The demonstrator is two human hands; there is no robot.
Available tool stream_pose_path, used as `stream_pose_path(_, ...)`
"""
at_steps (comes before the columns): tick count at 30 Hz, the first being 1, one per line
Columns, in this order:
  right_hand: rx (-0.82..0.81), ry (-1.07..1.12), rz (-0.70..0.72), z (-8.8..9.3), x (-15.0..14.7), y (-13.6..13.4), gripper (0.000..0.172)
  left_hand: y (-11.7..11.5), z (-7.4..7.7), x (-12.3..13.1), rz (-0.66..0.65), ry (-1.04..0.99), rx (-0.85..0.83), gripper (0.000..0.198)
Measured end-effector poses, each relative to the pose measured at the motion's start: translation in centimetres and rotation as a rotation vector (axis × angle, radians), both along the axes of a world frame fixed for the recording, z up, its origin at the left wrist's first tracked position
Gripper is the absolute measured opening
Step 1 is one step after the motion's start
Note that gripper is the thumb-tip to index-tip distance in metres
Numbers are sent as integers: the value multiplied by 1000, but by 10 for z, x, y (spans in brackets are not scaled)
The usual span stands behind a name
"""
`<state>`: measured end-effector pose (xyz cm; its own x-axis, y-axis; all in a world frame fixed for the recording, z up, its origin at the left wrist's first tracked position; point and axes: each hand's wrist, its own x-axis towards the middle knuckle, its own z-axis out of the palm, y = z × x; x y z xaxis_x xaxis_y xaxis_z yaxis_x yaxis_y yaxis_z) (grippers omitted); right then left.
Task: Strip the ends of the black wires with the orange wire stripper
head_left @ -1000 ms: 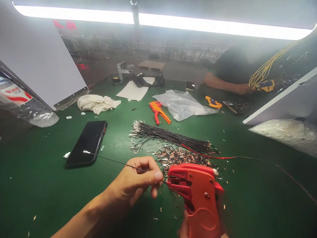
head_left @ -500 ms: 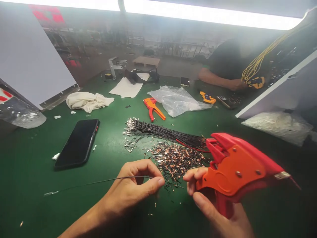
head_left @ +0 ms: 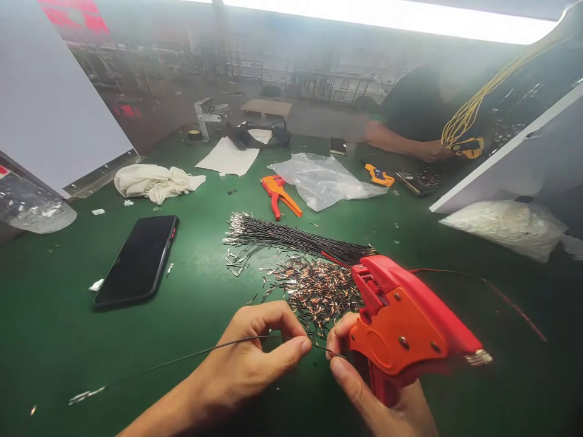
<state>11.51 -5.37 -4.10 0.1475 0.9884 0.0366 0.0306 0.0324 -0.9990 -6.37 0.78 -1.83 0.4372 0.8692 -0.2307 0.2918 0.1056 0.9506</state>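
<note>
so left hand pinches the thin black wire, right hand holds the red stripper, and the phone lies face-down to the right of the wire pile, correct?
Not quite: in the head view the phone lies left of the wire pile. The left hand does pinch the thin black wire; the right hand holds the red stripper.

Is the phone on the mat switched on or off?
Off, as far as it shows: the phone lies face up on the green mat, screen dark.

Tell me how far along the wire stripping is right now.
Done: a heap of cut insulation and copper bits lies on the green mat. In hand: the left hand pinches one thin black wire, its end at the right hand, which holds the red stripper. Left: the bundle of black wires, how many untouched I cannot tell.
</note>
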Motion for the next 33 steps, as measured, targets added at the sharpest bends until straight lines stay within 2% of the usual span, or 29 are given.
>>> stream_pose_path(4,-31,-3,-5,-7,6,0,15,-6,-2,2,-12,25,128,19)
stream_pose_path(7,-17,-14,-56,-10,7,1,16,-9,-6,6,-56,-45,292,17)
stream_pose_path(10,-17,-31,-121,-11,7,1,20,-13,-16,12,-85,-127,604,17)
stream_pose_path(13,-52,-63,-153,-14,7,0,22,-18,-28,20,-61,-67,948,21)
stream_pose_path(16,-50,-83,-180,-17,8,-2,23,-24,-38,26,3,-4,1168,28)
stream_pose_path(19,-45,-77,-193,-19,8,-2,25,-28,-43,30,46,18,1225,32)
stream_pose_path(24,-53,-59,-250,-20,7,-2,31,-29,-42,28,39,-20,1159,31)
stream_pose_path(30,-12,-205,-226,-28,11,2,25,-27,-41,26,35,-31,1125,32)
stream_pose_path(33,-13,-256,-230,-22,18,9,23,-28,-37,24,66,-25,1127,33)
